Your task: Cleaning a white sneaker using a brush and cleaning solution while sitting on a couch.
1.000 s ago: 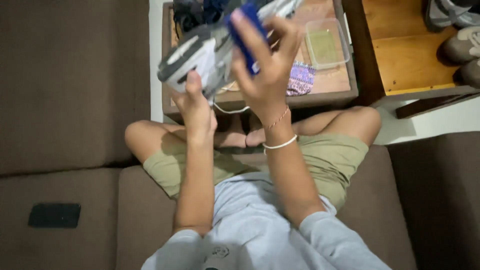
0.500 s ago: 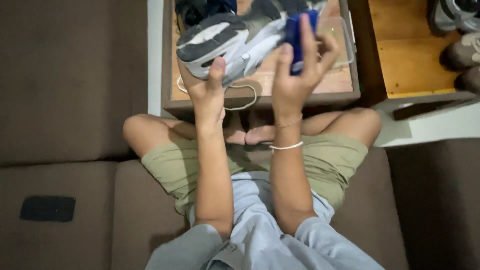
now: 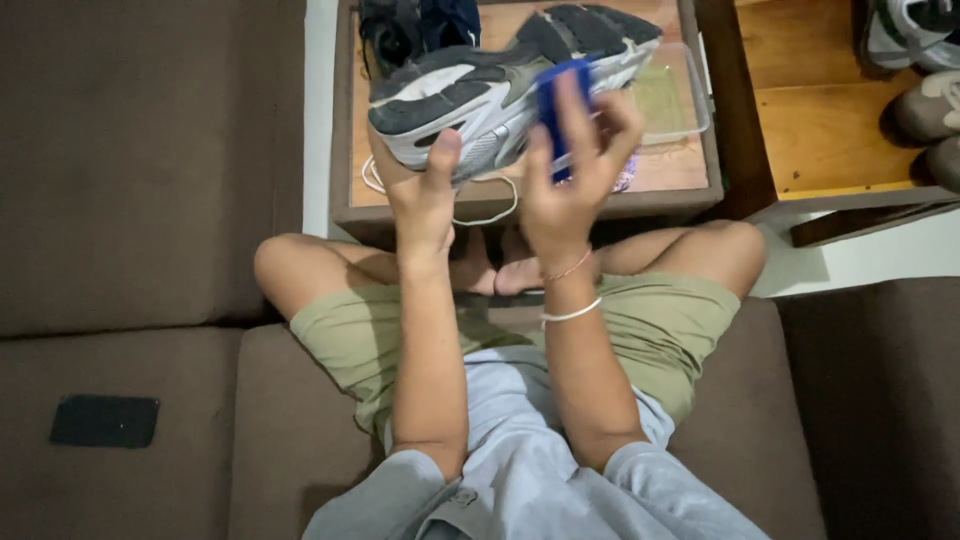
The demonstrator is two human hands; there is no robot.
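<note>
**Crowded tabletop, open sofa to the left**

The small wooden tabletop (image 3: 680, 190) is nearly covered: the raised sneaker (image 3: 500, 85) spans its width, a clear plastic tub (image 3: 675, 100) fills the right part, dark items (image 3: 410, 25) block the far left corner, and a white lace (image 3: 480, 205) loops along the near edge. The folded knees hem in both sides. The brown sofa (image 3: 150, 200) on the left lies open, save a flat black object (image 3: 105, 420).
</note>
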